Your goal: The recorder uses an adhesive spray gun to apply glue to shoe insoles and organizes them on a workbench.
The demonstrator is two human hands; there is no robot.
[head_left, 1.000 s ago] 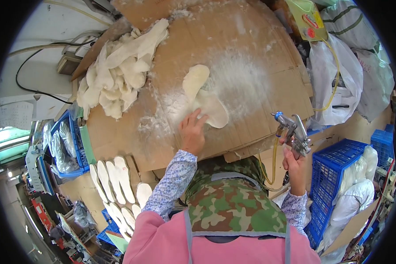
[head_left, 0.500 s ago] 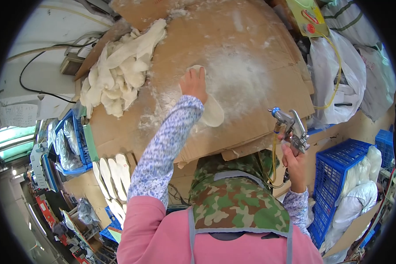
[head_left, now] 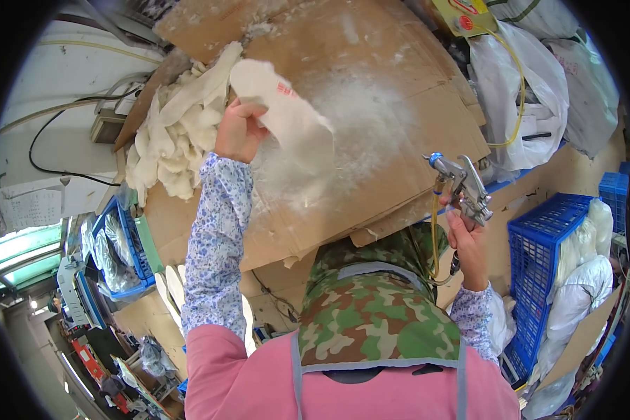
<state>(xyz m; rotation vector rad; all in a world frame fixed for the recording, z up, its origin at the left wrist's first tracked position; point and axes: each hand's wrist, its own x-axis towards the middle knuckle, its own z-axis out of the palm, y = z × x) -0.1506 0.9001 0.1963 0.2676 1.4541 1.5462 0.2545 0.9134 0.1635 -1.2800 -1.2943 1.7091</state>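
Observation:
My left hand point(head_left: 239, 133) pinches a cream-white insole point(head_left: 281, 103) by its edge, lifting it off the cardboard. Small red printing shows on the raised face, and the far end is blurred. A metal spray gun point(head_left: 462, 185) with a blue ring at its nozzle is gripped in my right hand point(head_left: 469, 241), over the near right edge of the cardboard. A thin yellow hose hangs down from the gun. To the left of the lifted insole lies a heap of fluffy cream insoles point(head_left: 182, 136).
Cardboard point(head_left: 315, 35) dusted with white fibres covers the work surface. A blue crate point(head_left: 549, 245) holding bagged goods stands at the right. White plastic bags point(head_left: 511, 91) and a yellow can point(head_left: 462, 14) sit at the far right. Another blue crate point(head_left: 143, 269) is at the left.
My left hand has lifted the insole off the cardboard and moved left toward the heap, tilting it so red printing shows. My right hand still holds the spray gun in nearly the same place.

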